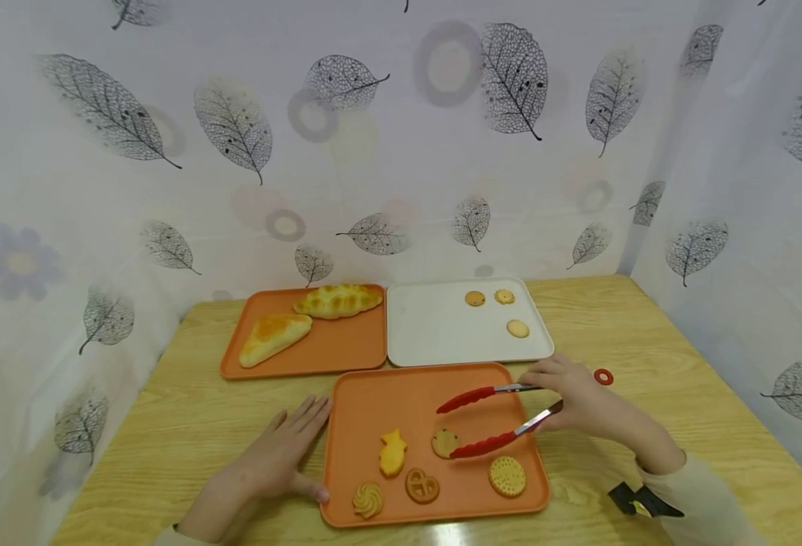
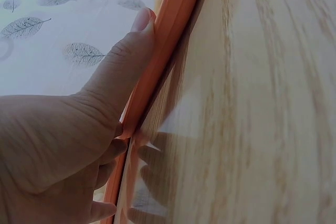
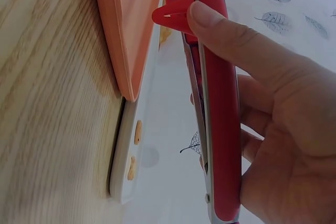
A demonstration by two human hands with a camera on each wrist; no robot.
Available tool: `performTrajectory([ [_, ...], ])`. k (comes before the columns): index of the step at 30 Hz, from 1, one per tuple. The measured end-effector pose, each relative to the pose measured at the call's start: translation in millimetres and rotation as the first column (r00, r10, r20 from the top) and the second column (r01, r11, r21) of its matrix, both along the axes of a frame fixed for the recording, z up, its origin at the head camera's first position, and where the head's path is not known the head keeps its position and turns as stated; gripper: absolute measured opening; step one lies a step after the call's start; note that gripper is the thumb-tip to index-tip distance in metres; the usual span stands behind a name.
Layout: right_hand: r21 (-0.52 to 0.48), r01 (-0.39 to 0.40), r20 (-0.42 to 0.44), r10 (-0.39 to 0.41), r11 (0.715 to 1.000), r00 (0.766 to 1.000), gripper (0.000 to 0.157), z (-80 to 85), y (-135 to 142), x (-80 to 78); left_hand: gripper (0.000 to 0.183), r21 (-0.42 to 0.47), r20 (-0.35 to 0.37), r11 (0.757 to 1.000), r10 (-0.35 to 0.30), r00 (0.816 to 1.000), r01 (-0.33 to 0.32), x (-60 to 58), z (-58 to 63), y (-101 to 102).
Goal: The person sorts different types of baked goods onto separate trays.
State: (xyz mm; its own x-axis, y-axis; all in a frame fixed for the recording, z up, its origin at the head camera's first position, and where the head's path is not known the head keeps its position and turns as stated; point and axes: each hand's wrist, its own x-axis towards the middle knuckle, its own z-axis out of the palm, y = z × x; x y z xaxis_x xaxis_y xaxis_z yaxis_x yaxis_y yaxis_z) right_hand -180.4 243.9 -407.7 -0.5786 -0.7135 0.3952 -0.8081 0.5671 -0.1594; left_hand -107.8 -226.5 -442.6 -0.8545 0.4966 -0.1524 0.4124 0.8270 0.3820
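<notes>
My right hand (image 1: 571,398) grips red-tipped metal tongs (image 3: 223,108), their arms spread wide over the near orange tray (image 1: 387,394). One red tip overlaps the edge of a round dotted cookie (image 1: 445,443); the other is farther back above bare tray. My left hand (image 1: 281,455) lies with straight fingers at that tray's left rim, and its thumb (image 2: 118,59) touches the rim in the left wrist view. Also on this tray are a pineapple-shaped cookie (image 1: 393,453), a swirl cookie (image 1: 368,500), a pretzel cookie (image 1: 422,486) and a round cracker (image 1: 507,476).
Behind, a white tray (image 1: 435,326) holds three small cookies, one of them an oval cookie (image 1: 518,328). Left of it, another orange tray (image 1: 346,349) carries a triangular bread (image 1: 274,338) and a long braided bread (image 1: 338,301). A leaf-patterned cloth (image 1: 401,152) encloses the wooden table (image 1: 612,326).
</notes>
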Motion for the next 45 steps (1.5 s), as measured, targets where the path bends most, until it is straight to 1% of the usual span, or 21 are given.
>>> performTrajectory([
  [2,0.014,-0.002,0.013,0.002,1.0,1.0,0.06,0.1,-1.9,1.5,0.129,0.002,0.002,1.0,-0.001,1.0,0.001,-0.2,0.1,-0.1],
  [5,0.047,0.014,0.047,-0.016,0.999,0.999,0.059,0.1,-4.5,3.5,0.129,0.001,0.005,1.0,-0.001,1.0,0.001,-0.5,0.3,-0.1],
  [9,0.074,0.033,0.068,-0.038,0.997,0.997,0.059,-0.9,-8.5,5.1,0.129,-0.002,0.007,1.0,0.0,1.0,0.0,-0.9,0.6,-0.3],
  [16,0.067,0.01,0.022,-0.011,0.998,1.0,0.052,-4.1,-15.3,4.2,0.129,0.001,0.017,1.0,-0.003,1.0,0.003,-1.3,0.9,-0.6],
  [19,0.069,0.0,0.016,-0.001,0.998,1.0,0.05,-4.2,-16.1,3.6,0.128,0.01,0.026,1.0,-0.001,1.0,0.001,-1.1,1.7,-0.5],
  [21,0.066,-0.003,0.013,0.002,0.998,1.0,0.051,-3.2,-16.2,3.3,0.128,0.014,0.029,1.0,0.0,1.0,0.0,-0.9,2.2,-0.3],
  [27,0.02,-0.034,-0.068,0.035,0.999,0.997,0.056,3.8,-14.5,-0.2,0.128,0.015,0.027,1.0,0.001,1.0,-0.002,0.0,3.4,0.2],
  [30,0.0,-0.033,-0.087,0.033,0.999,0.996,0.056,8.5,-11.4,-2.3,0.128,0.014,0.023,1.0,0.0,1.0,-0.001,0.5,4.1,0.4],
  [35,-0.011,-0.01,-0.117,0.009,1.0,0.993,0.057,15.1,-3.8,-7.8,0.128,0.015,0.026,1.0,0.004,1.0,-0.005,0.9,5.0,0.7],
  [39,0.001,0.031,-0.149,-0.031,1.0,0.988,0.055,21.7,2.6,-12.9,0.128,0.018,0.027,1.0,0.007,1.0,-0.008,1.0,4.8,0.6],
  [45,0.004,0.098,-0.145,-0.097,0.995,0.985,0.056,30.5,10.3,-20.1,0.128,0.021,0.029,1.0,0.004,1.0,-0.004,0.8,3.7,0.5],
])
